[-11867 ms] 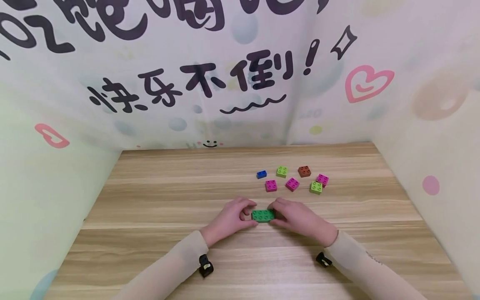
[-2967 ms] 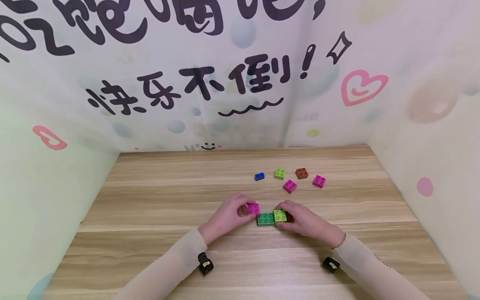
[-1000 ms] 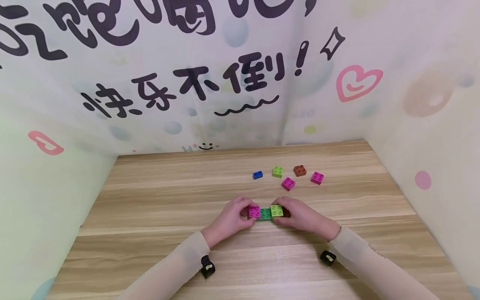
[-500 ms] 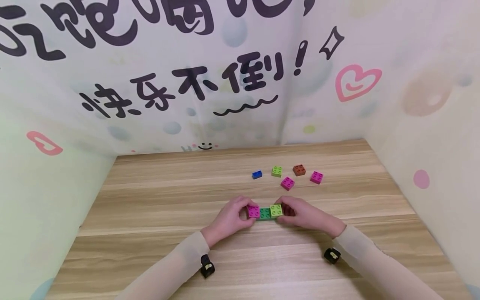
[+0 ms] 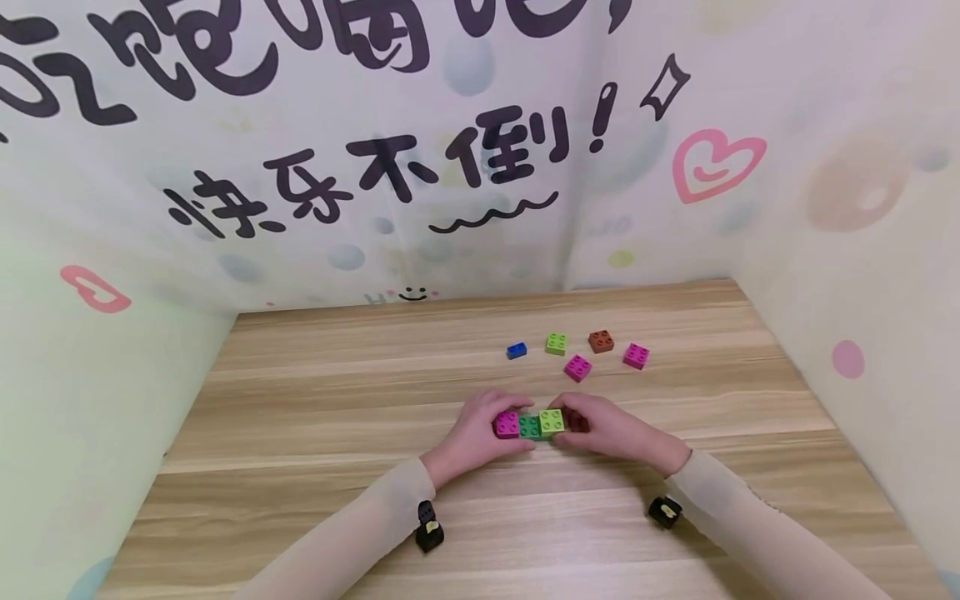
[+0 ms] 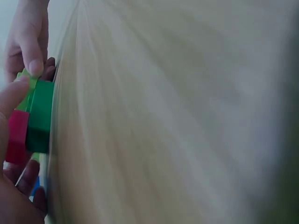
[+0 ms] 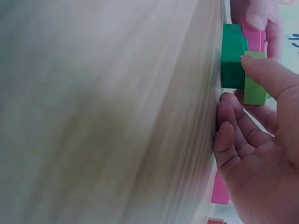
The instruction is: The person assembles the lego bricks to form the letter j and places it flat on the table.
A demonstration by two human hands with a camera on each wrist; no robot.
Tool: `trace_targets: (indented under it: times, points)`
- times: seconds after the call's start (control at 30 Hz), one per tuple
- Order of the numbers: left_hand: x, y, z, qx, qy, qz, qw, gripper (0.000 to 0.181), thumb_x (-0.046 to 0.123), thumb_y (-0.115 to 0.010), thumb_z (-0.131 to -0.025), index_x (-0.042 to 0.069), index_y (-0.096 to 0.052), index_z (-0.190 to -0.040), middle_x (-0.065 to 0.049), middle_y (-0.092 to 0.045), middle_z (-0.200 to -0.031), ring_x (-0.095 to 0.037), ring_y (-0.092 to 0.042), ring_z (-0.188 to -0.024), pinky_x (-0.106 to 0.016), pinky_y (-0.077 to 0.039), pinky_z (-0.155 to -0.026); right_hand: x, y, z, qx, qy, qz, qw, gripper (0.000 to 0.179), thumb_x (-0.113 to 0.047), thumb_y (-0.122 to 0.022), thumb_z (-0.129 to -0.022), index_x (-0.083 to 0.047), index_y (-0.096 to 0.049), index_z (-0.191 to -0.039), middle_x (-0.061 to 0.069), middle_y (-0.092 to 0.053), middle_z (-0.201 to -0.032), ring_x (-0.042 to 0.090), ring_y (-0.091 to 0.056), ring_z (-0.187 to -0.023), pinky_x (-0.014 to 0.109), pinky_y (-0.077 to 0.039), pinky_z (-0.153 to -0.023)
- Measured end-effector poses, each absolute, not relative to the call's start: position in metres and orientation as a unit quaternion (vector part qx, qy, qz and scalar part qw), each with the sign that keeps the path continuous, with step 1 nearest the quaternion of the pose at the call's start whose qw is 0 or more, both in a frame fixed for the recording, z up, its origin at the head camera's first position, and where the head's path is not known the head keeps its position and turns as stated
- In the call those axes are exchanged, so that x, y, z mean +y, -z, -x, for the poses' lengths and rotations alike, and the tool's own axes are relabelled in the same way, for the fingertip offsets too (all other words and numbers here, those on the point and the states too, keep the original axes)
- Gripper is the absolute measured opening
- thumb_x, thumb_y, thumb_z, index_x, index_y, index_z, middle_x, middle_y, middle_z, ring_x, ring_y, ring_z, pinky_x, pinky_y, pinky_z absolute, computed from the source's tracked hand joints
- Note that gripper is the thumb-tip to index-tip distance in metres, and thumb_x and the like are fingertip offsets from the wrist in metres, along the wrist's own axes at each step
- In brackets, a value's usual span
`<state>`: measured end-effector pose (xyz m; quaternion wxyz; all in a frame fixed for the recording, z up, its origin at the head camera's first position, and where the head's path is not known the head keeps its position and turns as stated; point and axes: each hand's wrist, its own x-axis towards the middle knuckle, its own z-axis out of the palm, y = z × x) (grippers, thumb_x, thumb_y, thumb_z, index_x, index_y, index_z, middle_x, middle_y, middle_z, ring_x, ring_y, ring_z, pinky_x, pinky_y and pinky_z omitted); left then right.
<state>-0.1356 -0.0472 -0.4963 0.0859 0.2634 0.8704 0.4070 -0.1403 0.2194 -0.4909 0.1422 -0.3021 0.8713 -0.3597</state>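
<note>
A long green toy brick point(image 5: 528, 427) lies low on the table, studs up. On its left end sits a magenta brick point(image 5: 507, 425), on its right end a lime brick point(image 5: 551, 422). My left hand point(image 5: 480, 431) reaches round the magenta end, thumb on the near side and fingers on the far side, spread wider than the brick. The right hand point(image 5: 603, 427) pinches the lime brick between thumb and index finger. In the right wrist view the lime brick point(image 7: 254, 84) overhangs the green brick point(image 7: 232, 56) a little toward the right hand; its other fingers curl below.
Farther back on the wooden table point(image 5: 337, 375) lie a small blue brick point(image 5: 517, 351), a second lime brick point(image 5: 557, 343), a brown brick point(image 5: 601, 341) and two magenta bricks, one nearer point(image 5: 578, 367) and one at the right point(image 5: 636, 356). A printed cloth wall point(image 5: 300, 258) borders the back.
From the back group, the lime and magenta bricks have come onto the green brick's ends. In the last half second my left fingers have spread and slid right; the right hand stays nearly still.
</note>
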Motion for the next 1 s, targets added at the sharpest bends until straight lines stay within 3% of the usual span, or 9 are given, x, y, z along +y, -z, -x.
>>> trace_targets:
  times: [0.2,0.5,0.83,1.0]
  points:
    - [-0.034,0.502,0.139,0.858,-0.447,-0.242,0.079,0.054,0.038,-0.089,-0.084,0.023,-0.069,-0.132,0.003,-0.069,-0.122,-0.021,-0.054,-0.124,-0.050,-0.032,-0.109,0.219,0.495,0.143,0.870,0.362,0.308,0.135,0.027,-0.028,-0.076,-0.097,-0.018,-0.066,-0.121,-0.010,-0.059,-0.091,0.010,-0.054,-0.080,0.026,-0.050,-0.071]
    - [-0.029,0.505,0.136,0.864,-0.447,-0.224,0.055,0.039,0.037,-0.088,-0.084,0.025,-0.075,-0.119,0.005,-0.070,-0.117,-0.017,-0.056,-0.114,-0.042,-0.031,-0.098,0.217,0.493,0.146,0.871,0.360,0.299,0.149,0.023,-0.031,-0.076,-0.097,-0.018,-0.068,-0.115,-0.012,-0.063,-0.092,0.008,-0.057,-0.082,0.027,-0.053,-0.074]
    - [-0.030,0.503,0.136,0.866,-0.445,-0.224,0.050,0.037,0.034,-0.088,-0.085,0.023,-0.077,-0.119,0.005,-0.073,-0.118,-0.016,-0.058,-0.112,-0.043,-0.033,-0.100,0.220,0.485,0.145,0.870,0.341,0.321,0.153,0.029,-0.022,-0.077,-0.096,-0.014,-0.067,-0.122,-0.012,-0.063,-0.095,0.007,-0.058,-0.084,0.027,-0.054,-0.076]
    - [-0.030,0.505,0.135,0.863,-0.449,-0.226,0.050,0.038,0.034,-0.087,-0.086,0.021,-0.077,-0.121,0.003,-0.074,-0.122,-0.018,-0.059,-0.114,-0.047,-0.032,-0.104,0.233,0.475,0.144,0.881,0.322,0.312,0.152,0.034,-0.030,-0.074,-0.098,-0.012,-0.066,-0.126,-0.010,-0.066,-0.104,0.007,-0.061,-0.094,0.029,-0.056,-0.084]
